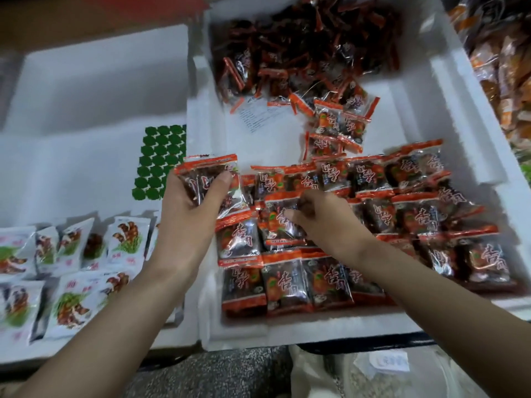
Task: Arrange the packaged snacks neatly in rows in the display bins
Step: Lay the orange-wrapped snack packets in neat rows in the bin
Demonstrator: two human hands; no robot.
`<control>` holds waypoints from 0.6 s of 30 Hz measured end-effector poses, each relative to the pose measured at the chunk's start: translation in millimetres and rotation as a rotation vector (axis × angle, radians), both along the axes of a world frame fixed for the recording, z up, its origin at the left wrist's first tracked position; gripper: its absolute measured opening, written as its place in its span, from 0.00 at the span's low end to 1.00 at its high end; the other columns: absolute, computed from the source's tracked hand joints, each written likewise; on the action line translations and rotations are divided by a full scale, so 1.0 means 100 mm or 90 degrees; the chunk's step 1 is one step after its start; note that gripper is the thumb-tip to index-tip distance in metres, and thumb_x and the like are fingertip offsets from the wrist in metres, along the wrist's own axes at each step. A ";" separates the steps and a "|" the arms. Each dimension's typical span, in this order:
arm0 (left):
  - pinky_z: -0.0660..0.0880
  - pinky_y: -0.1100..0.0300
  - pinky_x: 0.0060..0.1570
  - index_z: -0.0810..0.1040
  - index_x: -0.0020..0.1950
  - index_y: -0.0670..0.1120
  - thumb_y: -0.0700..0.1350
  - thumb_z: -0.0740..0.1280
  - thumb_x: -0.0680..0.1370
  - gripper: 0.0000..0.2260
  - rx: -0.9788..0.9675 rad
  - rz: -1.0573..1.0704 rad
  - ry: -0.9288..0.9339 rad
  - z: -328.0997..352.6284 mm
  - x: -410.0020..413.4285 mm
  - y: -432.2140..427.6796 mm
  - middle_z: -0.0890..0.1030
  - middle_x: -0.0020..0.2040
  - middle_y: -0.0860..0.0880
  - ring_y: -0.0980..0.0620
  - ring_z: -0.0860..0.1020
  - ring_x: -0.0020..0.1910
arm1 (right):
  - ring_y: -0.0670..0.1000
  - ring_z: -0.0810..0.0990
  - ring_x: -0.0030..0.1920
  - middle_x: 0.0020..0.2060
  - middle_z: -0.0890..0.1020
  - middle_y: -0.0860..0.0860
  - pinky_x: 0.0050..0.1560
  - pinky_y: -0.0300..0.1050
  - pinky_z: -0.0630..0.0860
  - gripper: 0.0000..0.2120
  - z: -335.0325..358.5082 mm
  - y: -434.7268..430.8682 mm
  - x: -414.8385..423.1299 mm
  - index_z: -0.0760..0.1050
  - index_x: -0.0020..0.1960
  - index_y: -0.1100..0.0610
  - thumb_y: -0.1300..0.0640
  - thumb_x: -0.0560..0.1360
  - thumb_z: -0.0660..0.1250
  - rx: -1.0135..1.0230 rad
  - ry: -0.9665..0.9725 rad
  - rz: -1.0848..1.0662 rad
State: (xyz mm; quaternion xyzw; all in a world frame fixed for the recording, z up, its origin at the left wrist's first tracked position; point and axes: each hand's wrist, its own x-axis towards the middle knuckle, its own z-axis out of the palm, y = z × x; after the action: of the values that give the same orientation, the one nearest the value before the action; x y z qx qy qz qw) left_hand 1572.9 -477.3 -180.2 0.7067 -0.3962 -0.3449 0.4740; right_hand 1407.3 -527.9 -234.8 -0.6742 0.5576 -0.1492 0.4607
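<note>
Centre frame, left hand (186,218) grips stacked red packets (207,172). The right hand (323,222) pinches one packet (279,226) in the white bin (448,90).

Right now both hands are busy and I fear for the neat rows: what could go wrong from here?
The left hand holds a stack of several packets above the bin wall; one may slip out toward the white packets. The right hand pinches a packet over the rows; pressing it in could knock neighbours askew. The loose pile behind may slide onto the rows.
</note>
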 end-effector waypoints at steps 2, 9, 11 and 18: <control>0.72 0.72 0.47 0.71 0.61 0.50 0.51 0.66 0.76 0.15 0.002 0.003 0.005 -0.01 0.02 0.04 0.80 0.53 0.56 0.63 0.79 0.50 | 0.50 0.76 0.32 0.33 0.76 0.52 0.30 0.39 0.73 0.10 -0.03 0.01 0.07 0.68 0.40 0.55 0.54 0.79 0.63 0.004 0.006 0.008; 0.73 0.71 0.46 0.72 0.59 0.51 0.52 0.67 0.75 0.14 0.025 -0.013 0.031 -0.05 0.01 0.12 0.80 0.51 0.58 0.64 0.79 0.48 | 0.55 0.81 0.39 0.38 0.80 0.55 0.40 0.46 0.78 0.09 0.03 0.00 0.10 0.75 0.47 0.61 0.54 0.78 0.64 0.002 0.051 0.056; 0.73 0.65 0.51 0.72 0.57 0.53 0.52 0.67 0.74 0.13 0.036 -0.020 0.043 -0.07 -0.02 0.13 0.80 0.51 0.57 0.60 0.79 0.51 | 0.55 0.81 0.39 0.40 0.81 0.55 0.43 0.49 0.80 0.11 0.05 0.00 0.11 0.76 0.52 0.62 0.54 0.77 0.66 -0.023 0.071 0.062; 0.72 0.74 0.36 0.72 0.55 0.55 0.54 0.67 0.74 0.12 0.064 -0.048 0.080 -0.09 -0.15 0.15 0.81 0.47 0.58 0.66 0.80 0.42 | 0.51 0.80 0.42 0.43 0.80 0.51 0.44 0.49 0.81 0.19 0.10 0.08 0.08 0.69 0.58 0.56 0.48 0.73 0.70 -0.136 0.136 0.016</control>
State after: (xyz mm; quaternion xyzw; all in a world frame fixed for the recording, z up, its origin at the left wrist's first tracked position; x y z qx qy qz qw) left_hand 1557.9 -461.9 -189.5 0.6912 -0.3743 -0.4252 0.4487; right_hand 1415.8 -520.1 -224.3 -0.7382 0.5760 -0.1298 0.3263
